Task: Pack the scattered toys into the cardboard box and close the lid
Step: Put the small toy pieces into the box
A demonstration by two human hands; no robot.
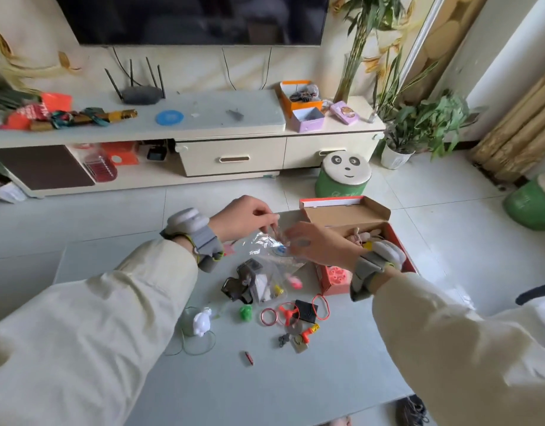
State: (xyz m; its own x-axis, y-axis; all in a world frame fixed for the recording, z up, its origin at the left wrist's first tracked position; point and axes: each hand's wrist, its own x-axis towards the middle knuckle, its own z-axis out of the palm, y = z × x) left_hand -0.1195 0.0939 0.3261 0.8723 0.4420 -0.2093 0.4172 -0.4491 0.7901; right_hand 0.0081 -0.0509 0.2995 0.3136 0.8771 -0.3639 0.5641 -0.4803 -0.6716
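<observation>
Together, left hand (246, 217) and right hand (318, 245) pinching one clear bag (269, 262), one open cardboard box (342, 215) beside

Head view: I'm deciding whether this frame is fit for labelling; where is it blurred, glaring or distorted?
Head view: motion blur smears the right hand at its fingertips, the left hand less; the clear plastic bag between them glints white; the wide lens bows the TV cabinet edge; daylight is soft, shadows faint.
</observation>
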